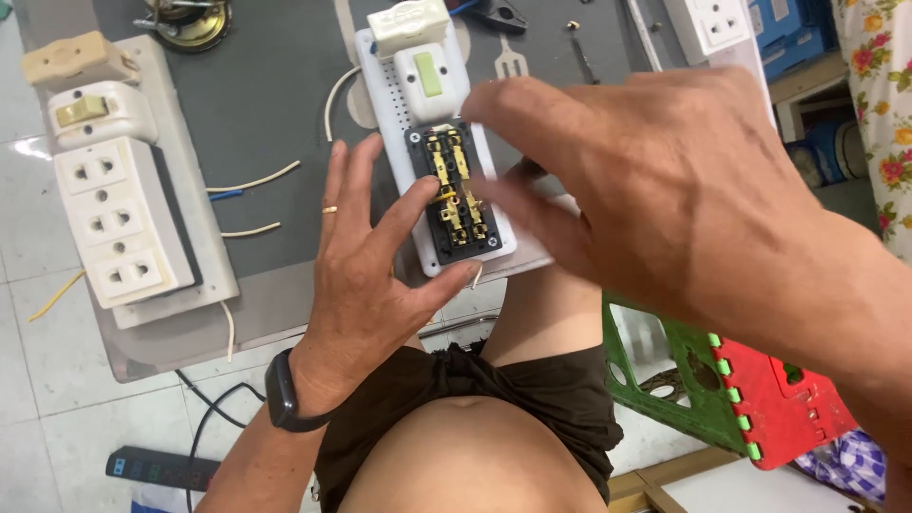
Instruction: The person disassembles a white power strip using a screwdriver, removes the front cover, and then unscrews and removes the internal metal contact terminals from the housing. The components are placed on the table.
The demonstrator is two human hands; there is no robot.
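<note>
The left hand (366,256) is spread flat, fingers apart, with its fingertips laid against the left edge of the open socket (454,193); nothing is clamped in it, and a ring and a dark wristband are worn on that arm. The right hand (665,190) is held above and to the right of the socket, fingers loosely parted and blurred; its fingertips lie close to the socket's right side, but whether anything small is pinched there cannot be told.

The socket is a black frame with bare brass contacts, its cover off. It is mounted on a white board (380,90) on the grey table (275,104), just below a white switch (429,76) with a green rocker. A white wire end (475,277) shows just below the socket, at the board's near edge. Well to the left of the socket a second board carries a triple outlet (119,218). Beyond the socket, loose tools are lying on the table.

As a judgement: the board is best steadied by the flat left hand while the brass parts are handled. The contacts should be touched lightly and squarely, since thin strips are bent easily. The board sits near the table edge and overhangs it slightly, so downward pressure should be kept over the table.
</note>
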